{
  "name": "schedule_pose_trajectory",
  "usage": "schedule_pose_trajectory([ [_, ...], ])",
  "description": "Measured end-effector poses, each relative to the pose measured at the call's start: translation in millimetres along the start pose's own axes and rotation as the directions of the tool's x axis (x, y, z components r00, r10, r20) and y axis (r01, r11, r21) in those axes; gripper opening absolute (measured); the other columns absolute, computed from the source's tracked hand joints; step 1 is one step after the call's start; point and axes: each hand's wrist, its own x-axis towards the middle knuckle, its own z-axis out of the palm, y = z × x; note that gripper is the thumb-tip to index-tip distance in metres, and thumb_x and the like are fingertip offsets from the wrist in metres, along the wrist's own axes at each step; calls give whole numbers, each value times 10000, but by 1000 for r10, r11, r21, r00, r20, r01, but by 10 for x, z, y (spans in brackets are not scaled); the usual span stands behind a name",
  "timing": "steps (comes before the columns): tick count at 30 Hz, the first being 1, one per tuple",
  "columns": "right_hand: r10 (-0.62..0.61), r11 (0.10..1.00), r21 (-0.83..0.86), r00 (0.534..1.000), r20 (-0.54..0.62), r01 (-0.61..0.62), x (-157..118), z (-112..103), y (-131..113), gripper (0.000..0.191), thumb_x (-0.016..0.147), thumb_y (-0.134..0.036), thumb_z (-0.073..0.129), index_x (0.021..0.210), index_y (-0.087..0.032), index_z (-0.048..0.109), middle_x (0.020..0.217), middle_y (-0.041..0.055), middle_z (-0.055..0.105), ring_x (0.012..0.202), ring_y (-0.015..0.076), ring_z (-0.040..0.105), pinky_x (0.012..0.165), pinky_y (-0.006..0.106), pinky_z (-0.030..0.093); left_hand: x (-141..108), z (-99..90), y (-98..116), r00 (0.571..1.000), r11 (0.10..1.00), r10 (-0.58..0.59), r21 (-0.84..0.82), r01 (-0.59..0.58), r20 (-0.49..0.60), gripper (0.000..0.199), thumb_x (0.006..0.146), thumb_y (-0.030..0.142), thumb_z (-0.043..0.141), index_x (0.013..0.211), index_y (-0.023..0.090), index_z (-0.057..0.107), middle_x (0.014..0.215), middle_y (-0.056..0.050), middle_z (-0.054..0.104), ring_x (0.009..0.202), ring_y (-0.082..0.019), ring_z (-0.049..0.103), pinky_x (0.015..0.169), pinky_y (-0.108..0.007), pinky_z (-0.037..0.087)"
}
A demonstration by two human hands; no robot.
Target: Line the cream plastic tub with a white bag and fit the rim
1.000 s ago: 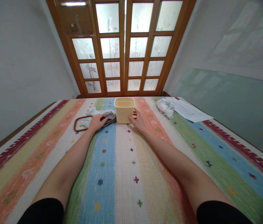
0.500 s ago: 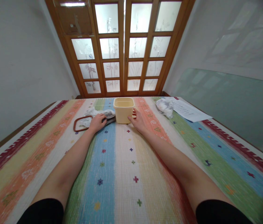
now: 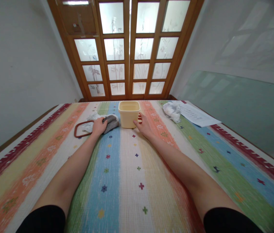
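A cream plastic container [image 3: 128, 119], open at the top, stands upright near the far edge of the table. My right hand [image 3: 144, 125] grips its right side, thumb on the front corner and fingers around the side. To the left, my left hand [image 3: 99, 127] pinches the edge of a grey cloth [image 3: 112, 125] that is partly raised and folded over. Behind and beside that hand lies a crumpled white plastic bag or wrap [image 3: 94, 116]. A brown rounded rectangular frame [image 3: 75, 131] lies just left of the hand, which hides its right end.
At the right lie a white crumpled bundle [image 3: 172, 112] and a printed sheet of paper [image 3: 197, 116]. A striped cloth [image 3: 129, 181] covers the table. Beyond its far edge is a wooden glazed door [image 3: 129, 64], with walls on both sides.
My left hand has moved slightly left, lifting and folding the grey cloth. The brown frame has shifted a little left. My right hand and the container stay in place.
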Motion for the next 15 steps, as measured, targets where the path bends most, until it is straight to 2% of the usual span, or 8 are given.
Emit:
schedule_pose_trajectory([
  [3, 7, 1000, 2, 1000, 8, -7, 3, 4, -7, 759, 882, -528, 679, 1558, -312, 412, 1395, 143, 547, 1181, 299, 610, 915, 522, 597, -20, 23, -30, 1000, 998, 8, 59, -7, -15, 480, 944, 535, 548, 1219, 168, 688, 1207, -171, 718, 1169, -345, 638, 1042, -461, 474],
  [6, 6, 1000, 8, 1000, 11, -7, 6, 4, -13, 765, 880, -525, 681, 1561, -308, 408, 1396, 147, 546, 1179, 301, 614, 916, 527, 598, -30, 20, -75, 1000, 995, -20, 97, 22, -23, 534, 931, 526, 564, 1316, 162, 629, 1272, -191, 690, 1226, -359, 619, 1069, -476, 456],
  [11, -2, 1000, 6, 1000, 6, 2, 6, -5, -10, 753, 881, -516, 684, 1555, -312, 415, 1396, 148, 548, 1172, 299, 616, 905, 513, 601, -1, -49, -182, 990, 980, -138, 142, 137, 2, 571, 906, 533, 574, 1350, 174, 605, 1236, -205, 710, 1176, -398, 647, 981, -497, 489],
  [15, -10, 1000, -15, 1000, -2, 10, 10, -9, -4, 747, 883, -516, 681, 1547, -294, 422, 1389, 150, 555, 1170, 297, 614, 909, 504, 596, 18, -115, -219, 985, 973, -163, 174, 153, 47, 559, 862, 548, 609, 1297, 200, 655, 1235, -199, 717, 1187, -445, 627, 946, -528, 487],
])
